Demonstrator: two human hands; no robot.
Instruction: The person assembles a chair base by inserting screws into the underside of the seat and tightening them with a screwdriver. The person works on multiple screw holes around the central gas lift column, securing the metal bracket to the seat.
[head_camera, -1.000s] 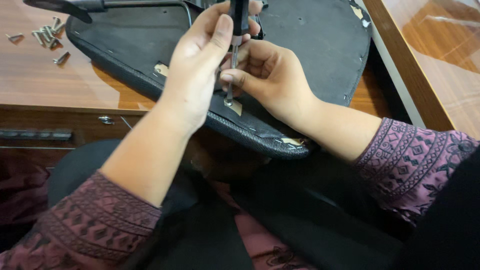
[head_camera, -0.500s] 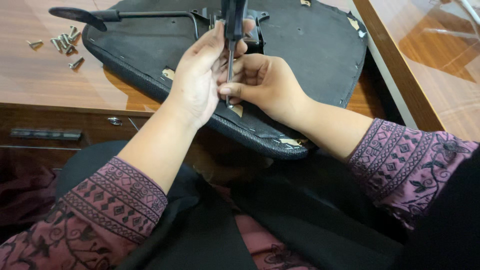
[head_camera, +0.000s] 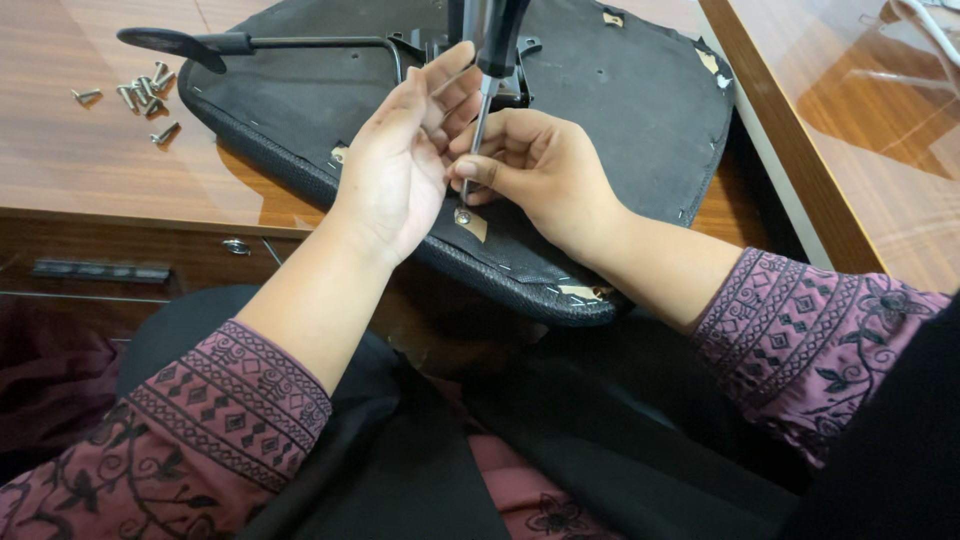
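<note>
**Two hands steady one screwdriver on an upturned seat**

One black seat pad (head_camera: 600, 130) lies underside up on the wooden counter (head_camera: 100, 170), its near edge hanging over the counter's front toward the person's lap. One screwdriver (head_camera: 487, 90) stands nearly upright over the pad, its dark handle running out of the top of the view and its metal shaft coming down to one screw (head_camera: 463, 215) set in a small tan patch (head_camera: 473, 224) of the pad.

The left hand (head_camera: 400, 170) is held half open, fingers extended upward alongside the shaft, palm facing the tool; it touches or nearly touches the shaft rather than wrapping it. The right hand (head_camera: 540, 165) is curled, thumb and forefinger pinched on the lower shaft just above the screw. Both wrists emerge from patterned purple sleeves (head_camera: 810, 340).

One black lever (head_camera: 250, 42) with a flattened paddle end runs across the pad's far side toward a dark metal bracket (head_camera: 425, 50) at the centre. To the far left, on the bare counter well apart from the hands, sits a loose cluster of silver screws (head_camera: 140, 92); there seem to be about seven, though several overlap and the count is uncertain. One drawer front (head_camera: 120, 265) with one small keyhole (head_camera: 237, 246) shows below the counter edge
</note>
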